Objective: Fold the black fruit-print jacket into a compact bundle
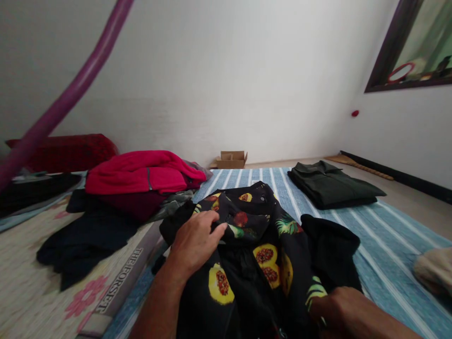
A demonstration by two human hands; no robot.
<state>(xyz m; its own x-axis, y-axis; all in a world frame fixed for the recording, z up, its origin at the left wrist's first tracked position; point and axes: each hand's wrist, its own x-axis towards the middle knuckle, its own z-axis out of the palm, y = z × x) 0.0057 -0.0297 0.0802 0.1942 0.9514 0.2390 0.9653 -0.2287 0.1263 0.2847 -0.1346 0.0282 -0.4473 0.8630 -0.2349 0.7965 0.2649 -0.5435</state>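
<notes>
Left hand (195, 239), thumb and fingertips apart, perhaps steadies the jacket (265, 263); right hand (341, 307) at its sleeve (298, 256), grip unclear.

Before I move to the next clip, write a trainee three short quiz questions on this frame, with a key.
1. True or false: the left hand is touching the black fruit-print top.
2. Which garment lies folded on the blue striped sheet, beyond the right hand?
A) pink fleece
B) dark green garment
3. Fill in the lettering on the floral bedding: "THE ____".

Key: 1 true; 2 B; 3 FORSET.
</notes>
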